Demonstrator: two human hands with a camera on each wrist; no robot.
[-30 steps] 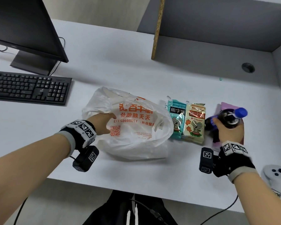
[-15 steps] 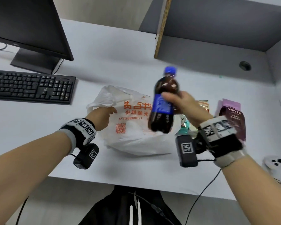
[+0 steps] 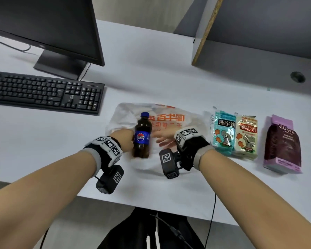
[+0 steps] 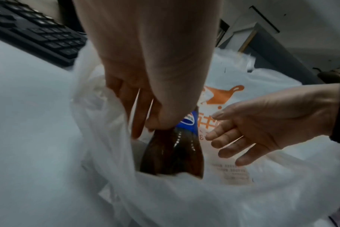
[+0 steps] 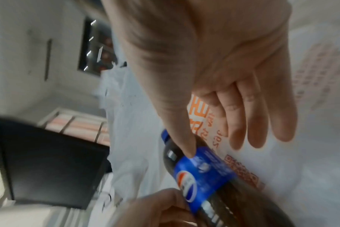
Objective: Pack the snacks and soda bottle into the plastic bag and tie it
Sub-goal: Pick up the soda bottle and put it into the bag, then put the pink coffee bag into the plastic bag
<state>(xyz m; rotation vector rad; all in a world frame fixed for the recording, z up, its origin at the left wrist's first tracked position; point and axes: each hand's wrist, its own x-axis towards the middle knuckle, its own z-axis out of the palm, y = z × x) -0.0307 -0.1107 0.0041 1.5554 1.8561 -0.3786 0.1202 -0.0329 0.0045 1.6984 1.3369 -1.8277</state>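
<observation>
A dark soda bottle [image 3: 141, 135] with a blue label and cap stands upright in the mouth of the white plastic bag [image 3: 171, 119] with orange print. My left hand [image 3: 125, 141] grips the bottle [image 4: 173, 153] from its left side, thumb on its wall, with the bag's rim [image 4: 99, 122] draped round the fingers. My right hand [image 3: 164, 140] is open just right of the bottle, fingers [image 5: 252, 116] straight over the bag. A teal snack packet [image 3: 223, 132], a cream one [image 3: 246, 135] and a purple pouch [image 3: 282, 144] lie to the right of the bag.
A black keyboard [image 3: 45, 92] and a monitor [image 3: 43, 24] stand at the back left. A grey shelf unit with a wooden edge [image 3: 205, 29] stands at the back right. The desk's front edge [image 3: 151, 205] runs just behind my wrists.
My right hand carried the bottle from the right of the desk over to the bag and let go of it. My left hand moved from the bag's edge onto the bottle.
</observation>
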